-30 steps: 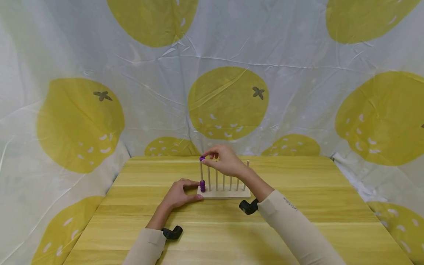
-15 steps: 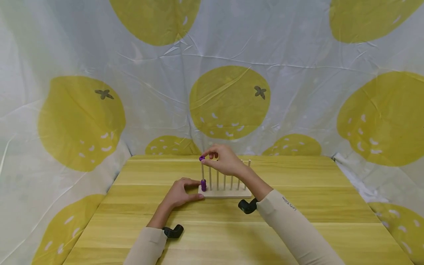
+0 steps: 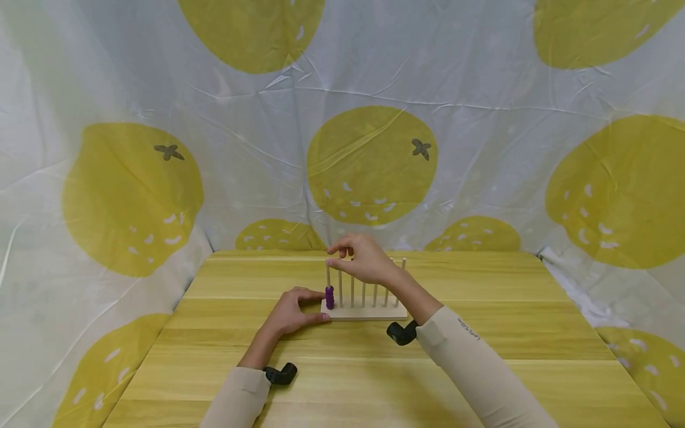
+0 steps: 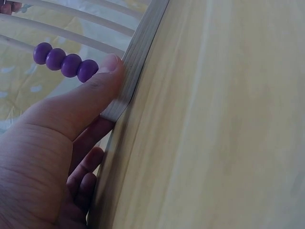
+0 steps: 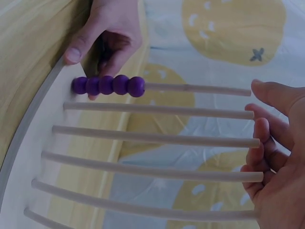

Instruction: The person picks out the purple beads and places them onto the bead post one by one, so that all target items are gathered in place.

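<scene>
A pale wooden peg stand (image 3: 366, 313) has a row of several upright rods. Purple beads (image 3: 329, 298) sit stacked at the bottom of its leftmost rod (image 5: 200, 88). My left hand (image 3: 289, 312) grips the left end of the base, thumb on the front edge and fingers behind; the left wrist view shows the thumb (image 4: 95, 90) beside the lowest visible beads. My right hand (image 3: 365, 261) is at the top of the leftmost rod, thumb and index finger parted around its tip. Nothing lies between them, and the other fingers (image 5: 267, 143) are bent loosely near the neighbouring rod tips.
The stand rests on a yellow wood-grain table (image 3: 342, 368). Behind it hangs a pale cloth (image 3: 471, 160) with a yellow fruit print. Dark wrist cameras (image 3: 401, 334) stick out beside both sleeves.
The purple bead that my right hand pinched at the rod's top has been let go and has dropped onto the stack, which is now taller. My left hand has kept its grip.
</scene>
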Tool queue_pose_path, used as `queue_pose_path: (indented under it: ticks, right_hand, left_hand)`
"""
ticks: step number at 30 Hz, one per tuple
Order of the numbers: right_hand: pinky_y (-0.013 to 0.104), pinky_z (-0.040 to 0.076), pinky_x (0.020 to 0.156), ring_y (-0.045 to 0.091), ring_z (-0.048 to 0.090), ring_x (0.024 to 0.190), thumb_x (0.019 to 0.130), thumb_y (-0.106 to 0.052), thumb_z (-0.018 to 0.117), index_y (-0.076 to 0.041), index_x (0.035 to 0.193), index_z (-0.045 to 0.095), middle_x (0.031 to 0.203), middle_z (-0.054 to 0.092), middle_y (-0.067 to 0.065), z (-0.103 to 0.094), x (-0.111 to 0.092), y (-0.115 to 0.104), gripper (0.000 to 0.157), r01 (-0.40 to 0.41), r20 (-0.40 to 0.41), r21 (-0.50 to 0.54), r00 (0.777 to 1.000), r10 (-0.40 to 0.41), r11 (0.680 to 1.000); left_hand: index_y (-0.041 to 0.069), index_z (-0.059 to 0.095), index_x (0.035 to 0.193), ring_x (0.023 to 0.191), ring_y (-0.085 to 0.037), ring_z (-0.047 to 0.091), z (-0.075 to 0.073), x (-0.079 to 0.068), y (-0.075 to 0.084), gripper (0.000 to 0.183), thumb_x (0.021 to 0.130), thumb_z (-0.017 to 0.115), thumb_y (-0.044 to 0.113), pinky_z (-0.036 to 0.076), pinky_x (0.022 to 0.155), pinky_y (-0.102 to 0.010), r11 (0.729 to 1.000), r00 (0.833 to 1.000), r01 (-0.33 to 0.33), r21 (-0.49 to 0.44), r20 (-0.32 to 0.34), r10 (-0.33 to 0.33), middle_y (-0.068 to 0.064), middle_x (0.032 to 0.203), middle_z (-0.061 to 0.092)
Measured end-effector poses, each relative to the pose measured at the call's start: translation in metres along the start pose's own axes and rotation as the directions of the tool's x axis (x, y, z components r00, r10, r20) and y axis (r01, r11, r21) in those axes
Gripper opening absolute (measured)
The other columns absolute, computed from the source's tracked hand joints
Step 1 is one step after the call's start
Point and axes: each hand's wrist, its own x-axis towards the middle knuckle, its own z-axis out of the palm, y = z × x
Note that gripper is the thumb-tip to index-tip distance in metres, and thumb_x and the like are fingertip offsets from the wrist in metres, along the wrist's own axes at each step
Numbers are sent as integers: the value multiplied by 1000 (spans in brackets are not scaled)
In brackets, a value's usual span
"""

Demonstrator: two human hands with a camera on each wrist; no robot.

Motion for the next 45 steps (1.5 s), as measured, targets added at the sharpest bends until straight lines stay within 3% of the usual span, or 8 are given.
queue_pose_path:
  ticks: [13,25,38,45]
  right_hand:
    - [33,44,76,19,51,86,96,-32,74,-17,114,78,90,61,-2,-15,-13,14,24,13,-30,45,999,-12,999]
    - [36,42,73,20,49,82,98,-34,72,-20,117,77,93,63,-2,-45,-45,30,24,-15,-102,34,995,19,999]
    - [38,38,72,23,44,83,98,-37,72,-19,118,76,91,56,1,-74,-90,65,27,-75,-176,48,981,82,996]
    - [34,39,71,23,45,84,97,-37,73,-18,118,76,90,57,2,-82,-109,88,28,-146,-211,43,966,152,988]
  left_hand:
    - [26,76,124,122,-25,64,0,0,2,57,75,90,50,48,108,-53,1000,1000,-3,-7,-1,3,3,123,74]
    - [28,75,125,128,-29,60,-1,-2,2,58,75,90,52,45,112,-54,1000,1000,31,3,6,-31,1,128,72]
    - [27,74,128,130,-28,59,1,-2,0,61,75,89,53,45,113,-53,999,998,54,-3,16,-54,1,130,71]
    - [25,74,128,128,-29,60,1,-1,1,61,76,89,53,45,112,-54,999,999,33,11,14,-34,1,130,71]
